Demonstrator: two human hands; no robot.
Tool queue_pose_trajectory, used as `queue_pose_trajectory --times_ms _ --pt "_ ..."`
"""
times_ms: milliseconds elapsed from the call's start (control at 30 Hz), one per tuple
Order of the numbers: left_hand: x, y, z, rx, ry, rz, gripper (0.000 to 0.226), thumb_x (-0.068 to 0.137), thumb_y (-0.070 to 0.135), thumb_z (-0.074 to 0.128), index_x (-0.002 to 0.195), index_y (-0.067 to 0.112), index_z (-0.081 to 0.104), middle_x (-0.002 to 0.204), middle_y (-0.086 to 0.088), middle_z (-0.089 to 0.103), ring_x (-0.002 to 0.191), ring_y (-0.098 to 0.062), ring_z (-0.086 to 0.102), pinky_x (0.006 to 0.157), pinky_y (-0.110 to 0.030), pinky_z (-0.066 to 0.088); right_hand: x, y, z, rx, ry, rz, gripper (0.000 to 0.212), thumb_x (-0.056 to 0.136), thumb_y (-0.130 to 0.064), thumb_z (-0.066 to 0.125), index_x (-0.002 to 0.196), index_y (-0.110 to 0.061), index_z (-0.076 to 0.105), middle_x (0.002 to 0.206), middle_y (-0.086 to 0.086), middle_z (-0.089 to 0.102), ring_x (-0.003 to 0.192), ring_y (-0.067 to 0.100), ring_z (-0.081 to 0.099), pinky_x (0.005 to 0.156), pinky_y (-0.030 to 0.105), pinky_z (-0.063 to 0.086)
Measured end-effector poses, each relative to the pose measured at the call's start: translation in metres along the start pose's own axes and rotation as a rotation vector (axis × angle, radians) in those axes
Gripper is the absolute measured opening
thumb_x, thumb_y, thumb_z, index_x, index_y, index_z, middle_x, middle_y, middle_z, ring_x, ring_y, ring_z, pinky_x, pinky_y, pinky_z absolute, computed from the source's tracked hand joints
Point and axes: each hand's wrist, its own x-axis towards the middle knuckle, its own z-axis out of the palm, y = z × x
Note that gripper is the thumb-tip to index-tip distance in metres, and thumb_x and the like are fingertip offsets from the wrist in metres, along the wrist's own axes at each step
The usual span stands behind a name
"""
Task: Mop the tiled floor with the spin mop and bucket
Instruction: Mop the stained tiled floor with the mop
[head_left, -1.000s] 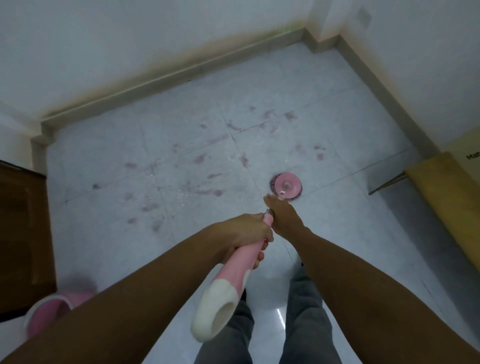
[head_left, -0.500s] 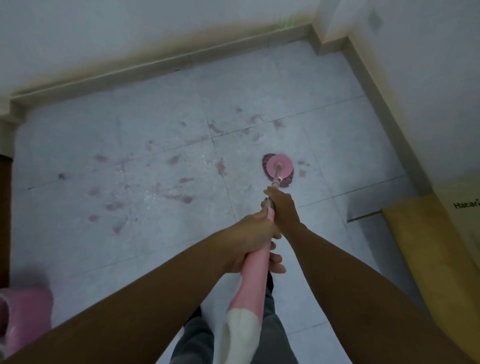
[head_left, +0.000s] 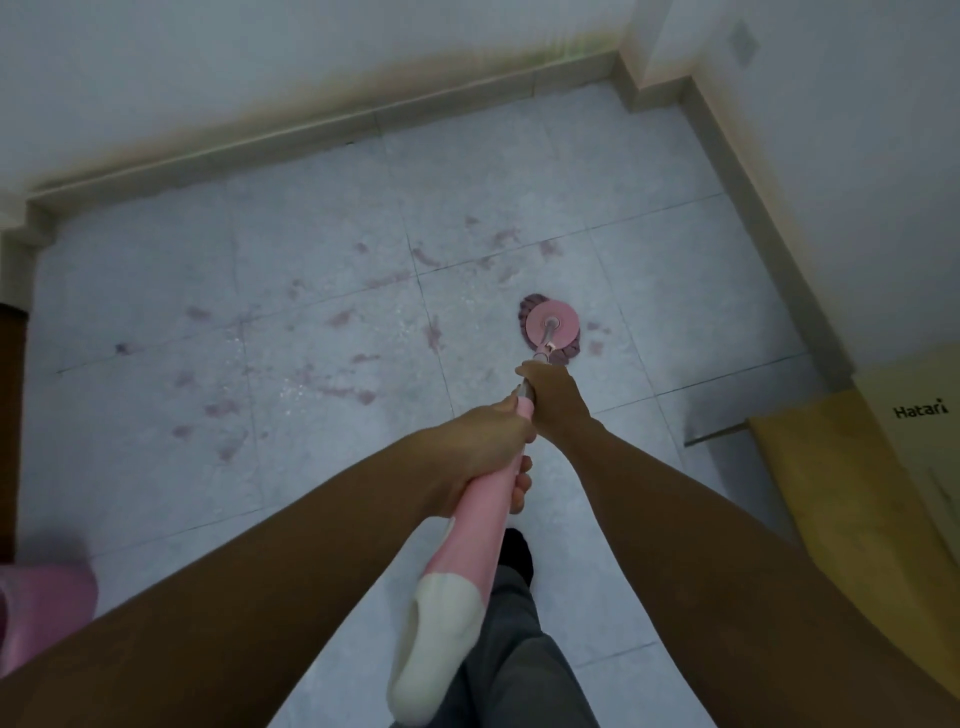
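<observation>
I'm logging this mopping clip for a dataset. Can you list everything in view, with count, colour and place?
Mop head: one, pink disc, on tile, right of centre.
Mop handle: one, pink with white end, centre.
Stains: many, purplish, across the tiled floor.
Bucket: one, pink, bottom left edge.
Cardboard box: one, yellowish, marked Hatari, right.
Skirting: beige, along the walls.
Trousers: grey, bottom centre.
Left hand: gripping handle.
Right hand: gripping further down.

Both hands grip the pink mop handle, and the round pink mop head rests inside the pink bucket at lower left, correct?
Not quite. In the head view the round pink mop head rests on the stained grey tiled floor, not in the pink bucket. The left hand and right hand do grip the pink mop handle.
</observation>
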Motion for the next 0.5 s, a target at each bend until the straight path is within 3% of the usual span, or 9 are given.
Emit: queue_pose_trajectory --times_ms 100,333,433,500 --pt "-0.018 -0.021 0.001 0.039 -0.019 -0.011 0.021 0.098 0.02 0.051 0.117 0.027 0.046 0.07 -0.009 0.054 0.043 -0.014 0.052 0.042 -0.022 0.048 -0.036 0.001 0.006 -0.093 -0.014 -0.076 0.033 0.085 -0.01 0.063 0.117 -0.003 0.066 0.11 0.017 0.069 0.102 0.03 0.066 0.088 0.034 0.052" --pt "-0.038 -0.066 0.013 0.113 -0.043 -0.005 0.026 0.097 0.018 0.051 0.116 0.032 0.041 0.068 -0.008 0.054 0.042 -0.014 0.052 0.042 -0.02 0.047 -0.104 0.013 0.021 -0.077 0.017 -0.033 0.024 0.083 -0.009 0.057 0.104 0.0 0.067 0.1 0.016 0.069 0.095 0.03 0.063 0.083 0.039 0.054" --pt "-0.034 -0.071 0.026 0.123 -0.039 -0.004 0.024 0.097 0.02 0.051 0.115 0.032 0.041 0.071 -0.008 0.054 0.046 -0.015 0.052 0.043 -0.021 0.048 -0.106 0.03 0.025 0.02 0.017 0.028 0.024 0.086 -0.012 0.055 0.107 -0.001 0.064 0.102 0.016 0.066 0.094 0.028 0.064 0.081 0.037 0.052" --pt "-0.027 -0.066 0.033 0.126 -0.036 -0.011 0.02 0.098 0.021 0.052 0.113 0.03 0.043 0.073 -0.008 0.054 0.048 -0.015 0.052 0.044 -0.021 0.048 -0.1 0.038 0.019 0.117 -0.029 0.087 0.031 0.088 -0.022 0.05 0.112 -0.005 0.059 0.109 0.017 0.064 0.096 0.024 0.062 0.088 0.04 0.053"
